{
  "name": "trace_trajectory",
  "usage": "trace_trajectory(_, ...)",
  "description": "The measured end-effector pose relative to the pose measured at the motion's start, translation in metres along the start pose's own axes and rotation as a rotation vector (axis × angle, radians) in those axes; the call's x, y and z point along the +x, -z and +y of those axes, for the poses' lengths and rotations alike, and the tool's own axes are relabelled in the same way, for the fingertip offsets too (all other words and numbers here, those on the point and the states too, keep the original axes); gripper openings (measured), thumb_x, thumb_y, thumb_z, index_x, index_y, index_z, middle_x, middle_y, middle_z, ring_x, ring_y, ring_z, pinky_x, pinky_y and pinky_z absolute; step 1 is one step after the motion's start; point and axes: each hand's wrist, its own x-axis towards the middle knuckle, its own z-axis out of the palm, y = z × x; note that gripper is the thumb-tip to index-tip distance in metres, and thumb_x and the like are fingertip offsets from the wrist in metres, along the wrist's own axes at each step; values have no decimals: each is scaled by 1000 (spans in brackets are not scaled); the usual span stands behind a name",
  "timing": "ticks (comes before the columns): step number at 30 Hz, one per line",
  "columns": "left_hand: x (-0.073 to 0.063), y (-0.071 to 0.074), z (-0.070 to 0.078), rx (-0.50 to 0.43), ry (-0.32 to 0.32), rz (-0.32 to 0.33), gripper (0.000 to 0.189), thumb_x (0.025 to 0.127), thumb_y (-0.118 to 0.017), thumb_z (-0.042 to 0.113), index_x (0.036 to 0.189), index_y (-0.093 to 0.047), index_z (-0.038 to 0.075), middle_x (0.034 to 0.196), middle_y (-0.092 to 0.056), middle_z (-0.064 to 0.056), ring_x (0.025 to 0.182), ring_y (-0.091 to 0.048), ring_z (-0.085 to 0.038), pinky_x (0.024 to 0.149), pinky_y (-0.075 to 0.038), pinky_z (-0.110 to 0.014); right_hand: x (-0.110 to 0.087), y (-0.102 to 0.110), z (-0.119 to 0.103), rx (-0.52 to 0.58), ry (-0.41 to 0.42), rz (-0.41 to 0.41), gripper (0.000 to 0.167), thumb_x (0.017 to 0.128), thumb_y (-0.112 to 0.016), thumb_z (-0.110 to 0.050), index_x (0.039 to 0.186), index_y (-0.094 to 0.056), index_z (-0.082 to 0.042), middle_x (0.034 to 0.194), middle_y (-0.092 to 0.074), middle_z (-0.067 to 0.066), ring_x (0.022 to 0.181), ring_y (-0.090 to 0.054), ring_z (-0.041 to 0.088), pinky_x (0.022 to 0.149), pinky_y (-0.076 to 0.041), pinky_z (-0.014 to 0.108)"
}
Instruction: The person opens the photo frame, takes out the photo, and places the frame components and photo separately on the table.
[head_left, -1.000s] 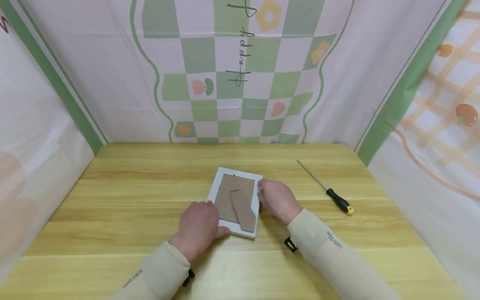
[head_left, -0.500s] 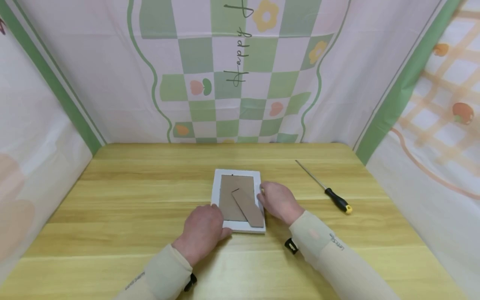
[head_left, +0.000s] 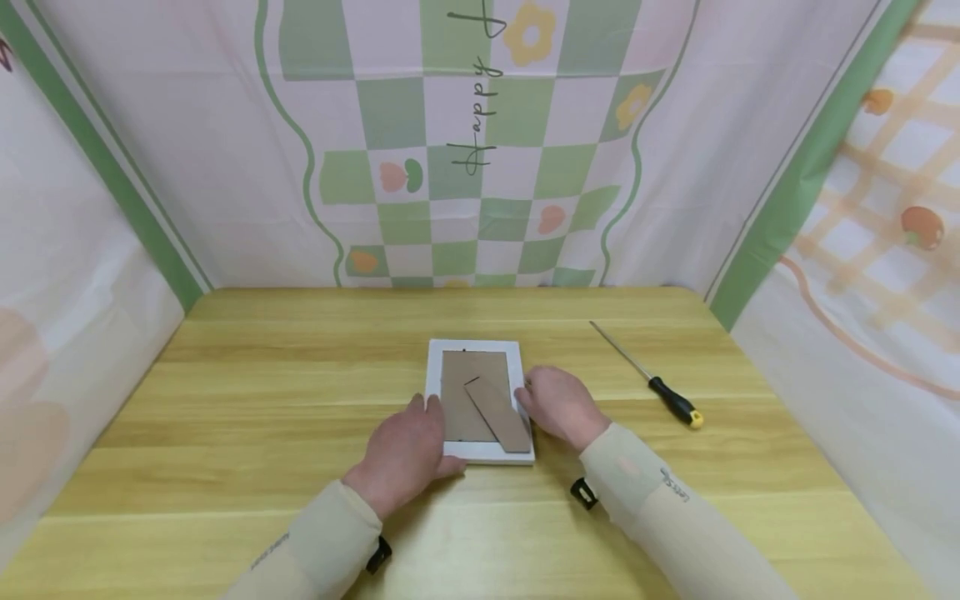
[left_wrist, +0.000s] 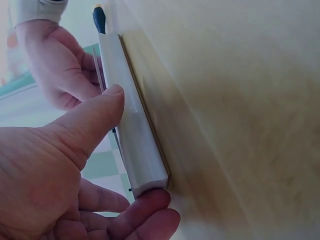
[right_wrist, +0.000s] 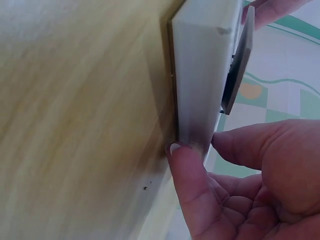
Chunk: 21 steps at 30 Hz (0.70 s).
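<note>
A white picture frame (head_left: 480, 453) lies back side up on the table, its brown backing board (head_left: 474, 365) showing. The backing's stand leg (head_left: 501, 417) is swung askew across the lower right corner and rises a little off the back in the right wrist view. My left hand (head_left: 403, 454) holds the near left corner, thumb (left_wrist: 107, 107) on the near side and fingers round the left side. With thumb and forefinger (right_wrist: 187, 175), my right hand (head_left: 562, 406) pinches the right side. The frame's front is hidden underneath.
A screwdriver (head_left: 675, 402) with a black and yellow handle lies on the wooden table (head_left: 262, 375), right of the frame. Printed cloth (head_left: 480, 167) hangs behind the table and along both sides.
The frame has turned slightly anticlockwise and now sits nearly square to the table. Both hands have moved a little with it and stay at its sides.
</note>
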Motion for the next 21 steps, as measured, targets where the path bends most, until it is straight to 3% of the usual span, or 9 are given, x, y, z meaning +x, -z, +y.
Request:
trace_trajectory(6,2,-2,-2,-36,-1,-29,100,82,-84,54,139,-49,-21,133,-61,-38,119,-66,-47,90,-60,-48,-3,0,0,25,-27,-49,25,103,-59,-26,91,-70,-6,85,-67,5,77,-59,20,80,-54,42)
trace_trajectory(14,3,-4,-1,-79,5,-29,102,84,-82,55,141,-46,-22,137,-56,-41,125,-62,-50,98,-57,-50,2,-1,1,16,-30,-37,27,103,-58,-25,87,-68,-7,81,-64,5,74,-57,21,75,-51,39)
trace_trajectory(21,4,-5,-1,-102,11,-11,99,82,-85,53,142,-48,-17,138,-54,-42,119,-64,-51,91,-59,-52,3,-4,4,51,-40,-49,28,105,-56,-27,94,-70,-5,86,-67,7,78,-59,22,77,-52,41)
